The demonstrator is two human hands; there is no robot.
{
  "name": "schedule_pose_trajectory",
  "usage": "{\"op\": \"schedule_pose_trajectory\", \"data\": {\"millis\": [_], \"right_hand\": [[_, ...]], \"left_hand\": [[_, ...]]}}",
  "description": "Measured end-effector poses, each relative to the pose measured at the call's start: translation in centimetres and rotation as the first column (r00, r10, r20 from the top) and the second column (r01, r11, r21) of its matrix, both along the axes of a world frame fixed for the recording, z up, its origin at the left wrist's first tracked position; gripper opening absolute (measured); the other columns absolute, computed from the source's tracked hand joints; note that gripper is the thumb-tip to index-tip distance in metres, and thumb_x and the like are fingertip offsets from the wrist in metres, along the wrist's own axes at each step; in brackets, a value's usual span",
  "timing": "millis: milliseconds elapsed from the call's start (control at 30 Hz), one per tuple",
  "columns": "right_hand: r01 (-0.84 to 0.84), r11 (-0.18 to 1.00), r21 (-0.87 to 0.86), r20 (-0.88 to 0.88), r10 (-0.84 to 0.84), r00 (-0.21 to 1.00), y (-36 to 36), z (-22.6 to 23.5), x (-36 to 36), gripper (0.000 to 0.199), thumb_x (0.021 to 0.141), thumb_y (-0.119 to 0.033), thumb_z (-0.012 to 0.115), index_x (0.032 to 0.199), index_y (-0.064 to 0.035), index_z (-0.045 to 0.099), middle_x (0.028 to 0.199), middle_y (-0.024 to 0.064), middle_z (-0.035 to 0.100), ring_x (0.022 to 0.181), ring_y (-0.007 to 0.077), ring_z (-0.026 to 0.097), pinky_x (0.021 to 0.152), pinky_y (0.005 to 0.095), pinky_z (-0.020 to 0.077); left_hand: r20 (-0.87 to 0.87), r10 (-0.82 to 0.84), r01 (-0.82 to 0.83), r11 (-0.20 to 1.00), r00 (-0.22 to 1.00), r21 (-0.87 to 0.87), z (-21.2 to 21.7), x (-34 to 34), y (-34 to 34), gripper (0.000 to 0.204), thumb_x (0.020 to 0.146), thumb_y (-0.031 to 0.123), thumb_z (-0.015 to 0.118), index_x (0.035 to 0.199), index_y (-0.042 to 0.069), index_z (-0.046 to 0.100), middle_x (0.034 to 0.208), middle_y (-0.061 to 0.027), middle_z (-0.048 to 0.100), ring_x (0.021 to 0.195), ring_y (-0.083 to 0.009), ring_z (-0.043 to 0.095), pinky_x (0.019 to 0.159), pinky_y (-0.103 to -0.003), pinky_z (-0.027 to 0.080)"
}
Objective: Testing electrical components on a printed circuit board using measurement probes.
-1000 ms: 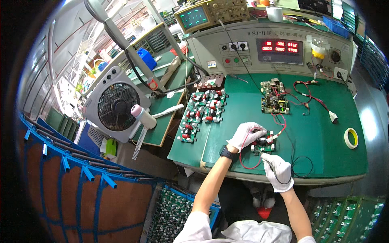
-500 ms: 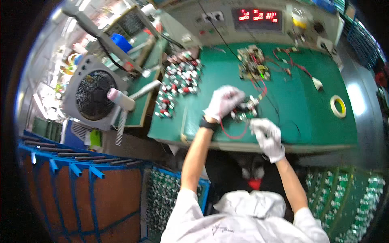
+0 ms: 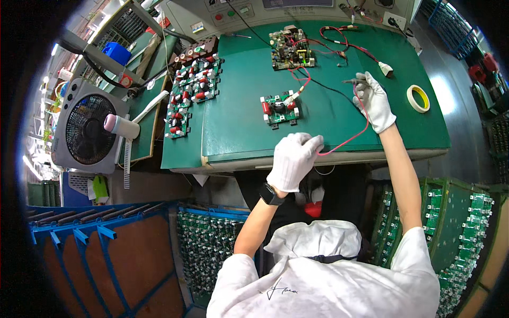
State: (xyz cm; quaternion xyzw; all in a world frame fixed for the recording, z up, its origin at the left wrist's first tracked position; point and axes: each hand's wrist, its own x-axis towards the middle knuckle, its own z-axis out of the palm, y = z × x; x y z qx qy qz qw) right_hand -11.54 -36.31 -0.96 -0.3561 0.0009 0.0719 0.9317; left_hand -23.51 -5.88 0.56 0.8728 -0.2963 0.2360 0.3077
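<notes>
My left hand (image 3: 295,161), in a white glove, is closed at the table's near edge, with a red wire (image 3: 347,140) coming out by its fingertips. The wire curves up to my gloved right hand (image 3: 375,103), whose fingers pinch a small grey clip-like end (image 3: 354,81). Between and beyond the hands lies a small green circuit board (image 3: 280,109) with red and black parts, touched by neither hand. A white plug with red leads (image 3: 291,97) sits on it. Those leads run to a larger circuit board (image 3: 291,49) farther back.
More small boards (image 3: 193,87) stand in a group at the left. A roll of tape (image 3: 418,99) and a white connector (image 3: 385,69) on a red cable lie at the right. A fan (image 3: 87,127) stands left of the table; racks of boards (image 3: 209,249) flank me below.
Both hands have left the small board. My left hand came back to the near edge and my right went right and farther away, stretching the red wire between them. The view has shifted too.
</notes>
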Motion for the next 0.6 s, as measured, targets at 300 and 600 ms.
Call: {"op": "schedule_pose_trajectory", "data": {"millis": [300, 600], "right_hand": [[-0.030, 0.995, -0.094, 0.048, 0.034, 0.998, 0.2, -1.0, 0.4, 0.039, 0.113, -0.033, 0.060, 0.129, 0.0017, 0.067, 0.095, 0.0035, 0.070, 0.080, 0.0124, 0.062, 0.072, 0.0272, 0.0506], [-0.005, 0.968, -0.252, 0.055, 0.019, 0.998, 0.7, -0.7, 0.1, 0.039, 0.113, -0.035, 0.061, 0.129, -0.0011, 0.070, 0.098, 0.0054, 0.072, 0.083, 0.0124, 0.063, 0.076, 0.0285, 0.0489]], "left_hand": [[0.102, 0.072, -0.062, 0.994, 0.992, -0.092, 4.0, 3.8, 5.2, 0.048, 0.086, 0.015, 0.085, 0.130, 0.006, 0.068, 0.116, -0.0138, 0.074, 0.100, -0.0352, 0.068, 0.090, -0.045, 0.054], [-0.109, 0.226, -0.160, 0.889, 0.968, 0.428, 3.8, 11.0, 5.9, 0.042, 0.088, 0.044, 0.084, 0.110, 0.008, 0.080, 0.103, -0.0144, 0.075, 0.098, -0.0367, 0.072, 0.085, -0.046, 0.058]]}}
